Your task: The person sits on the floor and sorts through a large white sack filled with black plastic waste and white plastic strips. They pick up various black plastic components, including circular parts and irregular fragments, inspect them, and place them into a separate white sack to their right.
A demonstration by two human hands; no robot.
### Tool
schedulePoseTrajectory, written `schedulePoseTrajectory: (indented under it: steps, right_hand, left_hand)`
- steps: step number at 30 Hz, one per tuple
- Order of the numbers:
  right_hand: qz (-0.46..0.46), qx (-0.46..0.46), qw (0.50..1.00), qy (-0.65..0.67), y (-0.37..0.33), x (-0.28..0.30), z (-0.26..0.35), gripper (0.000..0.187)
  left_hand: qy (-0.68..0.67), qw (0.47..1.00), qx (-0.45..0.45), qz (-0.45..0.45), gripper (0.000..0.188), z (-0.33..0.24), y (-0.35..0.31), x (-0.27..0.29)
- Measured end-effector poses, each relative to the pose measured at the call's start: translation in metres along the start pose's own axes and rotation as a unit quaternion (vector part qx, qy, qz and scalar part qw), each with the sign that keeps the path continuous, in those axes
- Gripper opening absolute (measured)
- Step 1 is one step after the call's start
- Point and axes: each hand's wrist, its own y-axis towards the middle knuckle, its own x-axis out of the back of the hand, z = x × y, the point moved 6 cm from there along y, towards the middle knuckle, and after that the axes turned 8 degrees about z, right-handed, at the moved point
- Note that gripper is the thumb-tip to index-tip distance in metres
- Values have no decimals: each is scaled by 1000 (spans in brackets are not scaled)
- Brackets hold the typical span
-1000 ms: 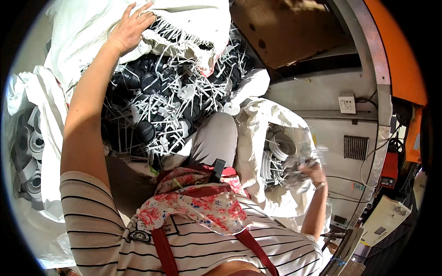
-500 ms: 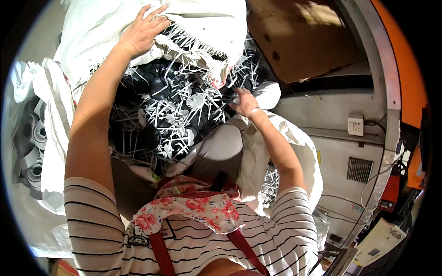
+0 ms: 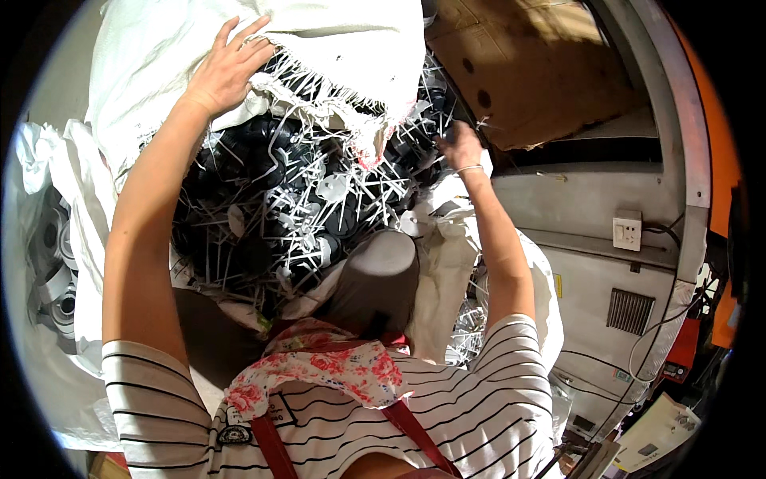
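Note:
My left hand (image 3: 227, 70) lies with fingers spread on a white woven sack (image 3: 343, 32), near its frayed edge. Below that edge spills a heap of black round plastic parts (image 3: 259, 160) mixed with thin white plastic sticks (image 3: 299, 231) and small pale discs (image 3: 333, 188). At the heap's right side, beside the brown cardboard, is my right hand (image 3: 461, 148), wearing a thin bracelet. Its thumb points toward the heap; the other fingers are blurred and partly hidden, so a grip cannot be made out. A thin white stick (image 3: 483, 124) shows just beyond it.
Right of my knee (image 3: 377, 275) stands an open white sack (image 3: 542, 295) with more pale sticks inside. A clear bag of grey rings (image 3: 57, 311) is at the left. A brown cardboard sheet (image 3: 527, 80) and a grey machine panel with a socket (image 3: 627, 230) border the right.
My right hand has moved right and farther away, from the heap's edge toward the cardboard. The left hand stays on the sack; the whole view has shifted slightly.

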Motion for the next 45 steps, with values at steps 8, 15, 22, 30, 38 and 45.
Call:
schedulePoseTrajectory:
  steps: [8, 15, 22, 30, 38, 45]
  right_hand:
    - [179, 20, 984, -19, 11, -84, 58, 54]
    - [241, -70, 951, -180, 26, -39, -32, 43]
    - [212, 20, 977, -10, 61, -63, 27, 95]
    - [233, -111, 965, -55, 89, -134, 4, 84]
    - [251, -7, 963, -100, 87, -126, 24, 54]
    - [214, -19, 977, 11, 96, -129, 32, 40]
  left_hand:
    - [11, 1000, -15, 0, 47, -6, 5, 0]
    - [6, 1000, 1, -1, 46, -5, 4, -4]
    - [3, 1000, -4, 6, 42, -3, 5, -1]
    - [20, 1000, -17, -12, 39, -3, 5, 0]
    - [20, 999, 9, 34, 39, -2, 1, -2]
    - [23, 1000, -7, 10, 40, -3, 0, 1]
